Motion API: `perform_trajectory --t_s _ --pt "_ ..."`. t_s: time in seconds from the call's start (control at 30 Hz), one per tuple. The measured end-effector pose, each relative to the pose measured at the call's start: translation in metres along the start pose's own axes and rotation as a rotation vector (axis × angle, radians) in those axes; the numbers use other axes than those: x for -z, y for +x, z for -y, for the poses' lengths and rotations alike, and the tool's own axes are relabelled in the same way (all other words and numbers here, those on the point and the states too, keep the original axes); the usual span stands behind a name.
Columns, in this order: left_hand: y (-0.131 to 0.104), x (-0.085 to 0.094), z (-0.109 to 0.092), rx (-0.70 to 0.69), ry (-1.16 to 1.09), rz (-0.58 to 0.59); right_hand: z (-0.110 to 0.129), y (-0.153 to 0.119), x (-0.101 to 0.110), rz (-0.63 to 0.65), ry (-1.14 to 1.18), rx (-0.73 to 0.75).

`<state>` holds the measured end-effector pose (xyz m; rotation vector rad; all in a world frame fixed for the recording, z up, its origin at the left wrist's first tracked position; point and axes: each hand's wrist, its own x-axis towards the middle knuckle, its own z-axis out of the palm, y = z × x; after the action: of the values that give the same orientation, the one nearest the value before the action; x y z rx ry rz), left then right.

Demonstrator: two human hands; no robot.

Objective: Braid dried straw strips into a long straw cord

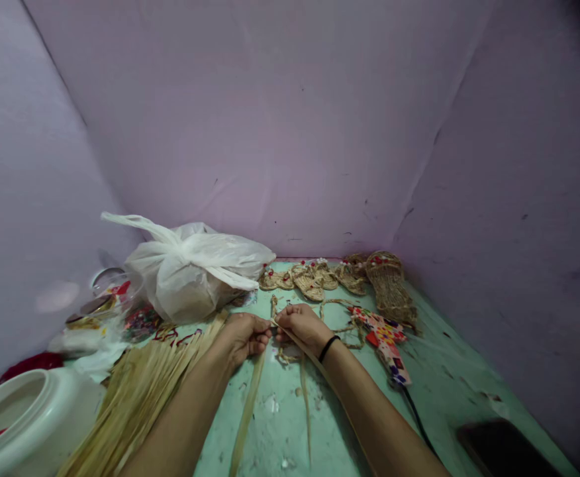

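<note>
My left hand (pixel 247 336) and my right hand (pixel 302 326) meet over the green surface, fingers pinched on pale flat fibre strips. One strip (pixel 248 417) hangs down below my left hand, and a thinner one (pixel 306 411) trails beneath my right. Another runs back along my right forearm. Just beyond the fingers a short braided end (pixel 274 303) sticks up. Braided cord (pixel 339 303) loops to the right of my right hand. A black band circles my right wrist.
Dry strips (pixel 136 397) lie left, beside a white pot (pixel 46 417). A tied white bag (pixel 195 265) stands behind. Woven slippers (pixel 310 281) line the wall. A patterned, corded tool (pixel 386 341) and dark phone-like object (pixel 506 447) lie right.
</note>
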<state>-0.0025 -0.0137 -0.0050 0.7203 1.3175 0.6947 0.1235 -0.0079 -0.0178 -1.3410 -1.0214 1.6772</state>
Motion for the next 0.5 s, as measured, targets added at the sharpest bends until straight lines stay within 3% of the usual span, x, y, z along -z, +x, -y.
perform_trajectory --t_s 0.3,0.5 --pt "-0.006 -0.021 -0.001 -0.157 0.129 -0.270 -0.007 0.004 -0.003 -0.032 -0.063 0.084" --pt "0.011 -0.017 0.013 -0.271 0.210 -0.189 -0.004 -0.002 -0.005 0.042 -0.014 -0.061"
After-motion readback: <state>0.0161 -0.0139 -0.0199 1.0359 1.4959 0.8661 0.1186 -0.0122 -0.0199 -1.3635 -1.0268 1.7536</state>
